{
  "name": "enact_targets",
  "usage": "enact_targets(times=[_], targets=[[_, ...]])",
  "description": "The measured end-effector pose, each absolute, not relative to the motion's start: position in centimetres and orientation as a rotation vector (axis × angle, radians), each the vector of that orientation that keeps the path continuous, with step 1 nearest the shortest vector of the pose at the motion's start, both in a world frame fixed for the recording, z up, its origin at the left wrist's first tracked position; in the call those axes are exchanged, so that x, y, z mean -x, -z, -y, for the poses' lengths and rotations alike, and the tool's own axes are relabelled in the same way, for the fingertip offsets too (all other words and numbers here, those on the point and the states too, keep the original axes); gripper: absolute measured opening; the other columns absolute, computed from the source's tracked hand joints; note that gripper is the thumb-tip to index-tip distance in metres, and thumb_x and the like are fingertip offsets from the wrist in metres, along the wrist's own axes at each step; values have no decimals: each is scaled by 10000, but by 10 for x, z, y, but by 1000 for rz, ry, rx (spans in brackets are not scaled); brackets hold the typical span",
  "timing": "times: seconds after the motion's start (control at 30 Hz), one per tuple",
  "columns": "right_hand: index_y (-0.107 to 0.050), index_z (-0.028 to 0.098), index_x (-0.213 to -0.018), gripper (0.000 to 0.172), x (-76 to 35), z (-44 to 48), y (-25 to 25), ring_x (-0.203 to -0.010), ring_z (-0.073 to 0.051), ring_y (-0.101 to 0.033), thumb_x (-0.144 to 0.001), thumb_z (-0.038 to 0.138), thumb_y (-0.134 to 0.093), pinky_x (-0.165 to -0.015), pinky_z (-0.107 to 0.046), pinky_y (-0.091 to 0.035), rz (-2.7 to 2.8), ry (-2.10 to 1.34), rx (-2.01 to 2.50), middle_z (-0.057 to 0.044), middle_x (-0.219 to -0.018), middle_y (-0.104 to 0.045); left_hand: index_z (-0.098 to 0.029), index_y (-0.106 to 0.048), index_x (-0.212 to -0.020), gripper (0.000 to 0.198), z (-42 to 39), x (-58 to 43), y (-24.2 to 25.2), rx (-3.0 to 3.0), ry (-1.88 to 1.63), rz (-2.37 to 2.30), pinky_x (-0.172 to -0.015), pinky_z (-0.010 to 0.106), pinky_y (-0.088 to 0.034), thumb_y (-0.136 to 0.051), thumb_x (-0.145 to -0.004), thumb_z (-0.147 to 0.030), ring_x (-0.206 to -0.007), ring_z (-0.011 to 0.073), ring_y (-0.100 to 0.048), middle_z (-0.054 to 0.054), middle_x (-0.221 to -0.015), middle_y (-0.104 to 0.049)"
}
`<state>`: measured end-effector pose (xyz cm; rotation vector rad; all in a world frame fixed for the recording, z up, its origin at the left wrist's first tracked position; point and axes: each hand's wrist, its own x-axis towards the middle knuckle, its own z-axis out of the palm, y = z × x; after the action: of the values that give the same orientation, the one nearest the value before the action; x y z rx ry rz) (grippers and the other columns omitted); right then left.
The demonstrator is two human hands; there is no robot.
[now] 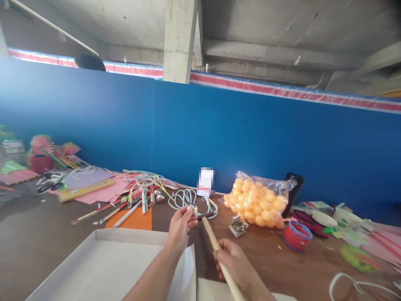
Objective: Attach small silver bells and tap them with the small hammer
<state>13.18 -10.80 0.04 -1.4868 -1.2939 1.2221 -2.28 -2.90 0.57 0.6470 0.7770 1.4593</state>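
Observation:
Between the thumb and fingers of my left hand (182,221) is a small shiny silver ball (193,208), held above the table's middle. My right hand (231,260) is wrapped round a pale wooden stick (211,235), which slants up and away with its far end close to the ball. Whether ball and stick touch, I cannot tell. Just behind my left hand lies a coil of light blue cord (184,196). More silver balls (159,196) rest to its left. A small box of metal bits (238,226) sits beyond my right hand.
A white box tray (138,236) stands in front at the left. Behind it are coloured papers (90,194), scissors (52,184) and pencils (94,213). To the right are a bag of orange balls (255,202), a dark cylinder (294,188) and red tape (297,236). A blue partition (250,129) closes the back.

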Motion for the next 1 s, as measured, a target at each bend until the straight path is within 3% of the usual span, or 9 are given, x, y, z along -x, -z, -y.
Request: enact_targets(times=[0.27,0.5,0.7,1.0], targets=[[-516,177,-968,324,-113,128,-31,-337,-71,-424,-739,392,-594,-318,-171,-324,1236,-1135,1190,48,-507,-523,-143,-558,-1001,389,20,26,-1,-614,-1523,-837,-630,255,-520,-696,-674,-302,-663,110,-607,54,-805,-612],[-524,197,-960,304,-113,126,-20,-448,-81,-506,-716,351,-618,-321,-168,-356,1320,-1138,1202,-27,-802,-595,-135,-561,-991,366,22,25,-3,-627,-1535,-842,-654,265,-521,-688,-684,-290,-671,115,-605,50,-780,-600],[-510,198,-999,335,-113,126,-22,-430,-71,-467,-725,366,-603,-312,-166,-343,1272,-1106,1217,-22,-789,-585,-135,-559,-988,368,21,24,-2,-650,-1546,-851,-643,270,-524,-692,-680,-288,-675,117,-606,67,-837,-605],[-486,197,-1001,301,-117,123,-13,-467,-76,-513,-765,363,-574,-346,-160,-350,1406,-1142,1215,-23,-832,-577,-124,-553,-941,306,20,23,2,-613,-1545,-869,-619,266,-527,-680,-696,-257,-643,115,-610,59,-789,-600]])
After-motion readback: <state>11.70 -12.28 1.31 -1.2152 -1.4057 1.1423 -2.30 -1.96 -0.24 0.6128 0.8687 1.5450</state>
